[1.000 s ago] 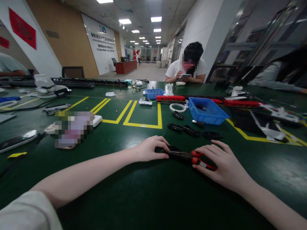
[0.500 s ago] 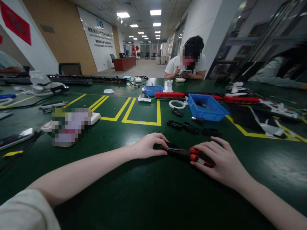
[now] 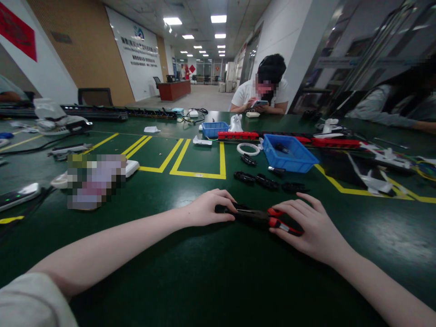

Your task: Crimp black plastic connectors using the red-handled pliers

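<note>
My right hand (image 3: pixel 311 227) is closed around the red-handled long-nose pliers (image 3: pixel 259 215), whose jaws point left just above the green table. My left hand (image 3: pixel 211 209) is closed at the pliers' tip, thumb and fingers around a small dark part (image 3: pixel 221 209). Most of that part is covered by my fingers, so its kind is unclear. Behind the pliers lie several black parts (image 3: pixel 266 181) of similar look, in a loose group before a blue bin (image 3: pixel 289 154).
A white ring (image 3: pixel 248 149) and a red strip (image 3: pixel 237 136) lie beyond the parts. A smaller blue bin (image 3: pixel 215 129) stands farther back. At left rests a blurred-out flat object (image 3: pixel 95 184). Yellow tape marks the table. A person (image 3: pixel 260 86) sits opposite, holding a phone.
The whole scene has shifted slightly left as my head turned. Both hands keep nearly the same pose, with the pliers between them.
</note>
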Demonstrator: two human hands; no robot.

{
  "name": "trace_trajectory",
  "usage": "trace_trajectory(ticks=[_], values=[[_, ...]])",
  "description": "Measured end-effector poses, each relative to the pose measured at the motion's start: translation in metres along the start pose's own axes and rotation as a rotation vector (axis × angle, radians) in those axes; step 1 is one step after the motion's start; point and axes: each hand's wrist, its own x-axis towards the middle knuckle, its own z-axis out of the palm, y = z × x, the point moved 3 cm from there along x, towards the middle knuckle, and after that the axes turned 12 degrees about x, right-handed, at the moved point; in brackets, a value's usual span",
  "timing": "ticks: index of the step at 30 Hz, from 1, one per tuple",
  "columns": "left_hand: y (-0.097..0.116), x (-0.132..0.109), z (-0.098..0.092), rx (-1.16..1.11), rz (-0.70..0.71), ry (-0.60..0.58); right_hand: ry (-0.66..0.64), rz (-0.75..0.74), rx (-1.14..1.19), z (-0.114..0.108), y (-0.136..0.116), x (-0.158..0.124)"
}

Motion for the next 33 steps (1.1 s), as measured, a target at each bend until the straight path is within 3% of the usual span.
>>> trace_trajectory(ticks=[33], values=[[0.004,0.0,-0.002,0.015,0.01,-0.003,-0.023,-0.023,0.012,0.002,-0.011,0.003]])
